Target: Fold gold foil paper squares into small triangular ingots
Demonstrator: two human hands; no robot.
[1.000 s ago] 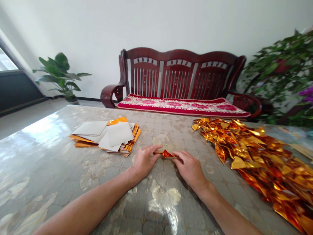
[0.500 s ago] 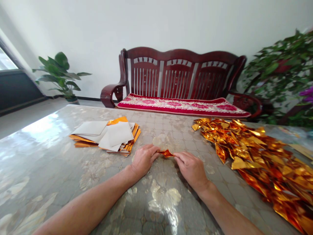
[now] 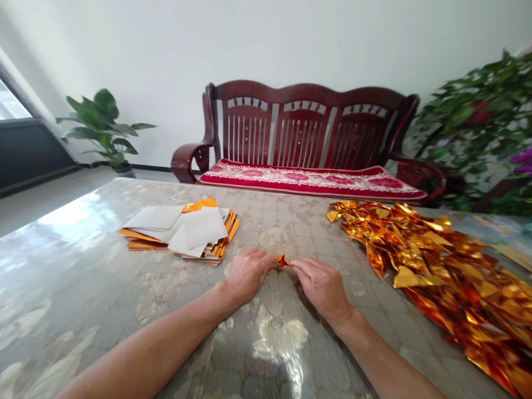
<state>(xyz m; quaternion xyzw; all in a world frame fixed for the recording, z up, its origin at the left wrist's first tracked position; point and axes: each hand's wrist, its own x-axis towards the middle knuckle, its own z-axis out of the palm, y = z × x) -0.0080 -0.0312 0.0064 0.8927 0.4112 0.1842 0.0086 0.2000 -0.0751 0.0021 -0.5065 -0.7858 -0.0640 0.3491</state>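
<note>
A small folded piece of gold foil paper [image 3: 282, 260] sits between my two hands just above the patterned table [image 3: 124, 299]. My left hand [image 3: 248, 272] pinches its left end with curled fingers. My right hand [image 3: 322, 287] pinches its right end, fingers closed. Most of the paper is hidden by my fingertips. To the left lies a stack of flat sheets [image 3: 183, 231], white side up with orange edges. To the right spreads a big heap of folded gold foil pieces [image 3: 440, 266].
A dark red wooden bench [image 3: 303, 138] with a red cushion stands behind the table. A potted plant [image 3: 102, 127] is on the floor at the back left, and leafy plants [image 3: 477, 127] crowd the right side.
My two hands have drawn closer together over the foil piece. Less of the paper shows between the fingers than one second ago.
</note>
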